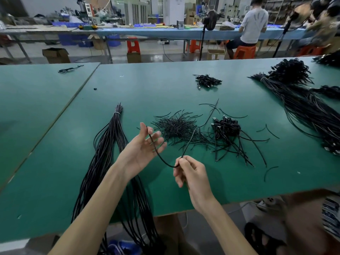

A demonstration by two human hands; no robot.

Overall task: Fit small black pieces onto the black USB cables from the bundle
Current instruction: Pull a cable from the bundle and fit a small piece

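Holding one black cable (161, 159) above the green table (55, 126), both hands raised.

Left hand (145, 150): palm up, fingers spread and nearly straight. The cable lies across them, and one end pokes up between thumb and forefinger. It looks draped there, not gripped.

Right hand (189, 173): thumb and forefinger pinch the cable, and the other fingers curl loosely beneath. Between the hands the cable sags in a shallow loop. Past the pinch it slants up and away to the right, and its far tip reaches well beyond the hands.

A heap of short black pieces (176, 127) sits on the table just beyond the hands, ahead of the pinch. A tied bundle (110, 144) of long cables lies left of the left forearm, runs away from the person and hangs over the near edge. A pile of cables with plugs (227, 127) lies right of the heap.

Judgement: whether a piece already sits on this cable cannot be told; they are too fine. The coming move turns on the end at the left fingers. It is the near tip, it points away from the person, and the heap lies just past it. The right hand is slightly nearer the heap but is occupied. The left is free to close on the tip.
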